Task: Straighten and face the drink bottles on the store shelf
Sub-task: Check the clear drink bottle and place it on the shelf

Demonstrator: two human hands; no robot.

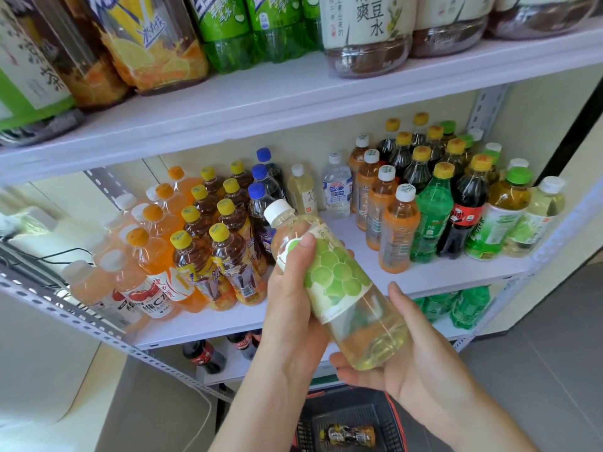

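A pale yellow drink bottle [339, 278] with a white cap and a green grape label is tilted, cap up-left, in front of the middle shelf [434, 275]. My left hand [293, 305] grips its upper half, thumb on the label. My right hand [411, 363] cups its base from below. On the shelf stand orange and amber bottles [202, 252] at left, blue-capped dark bottles [261, 197] beside them, and orange, green and cola bottles [437, 203] at right. A gap lies mid-shelf, with two pale bottles [321, 190] at its back.
The upper shelf [293, 102] carries large bottles just above. A lower shelf holds cola bottles [205, 355] and green bottles [463, 308]. A dark basket [352, 422] with one bottle in it sits on the floor below my hands. A white unit with cables stands left.
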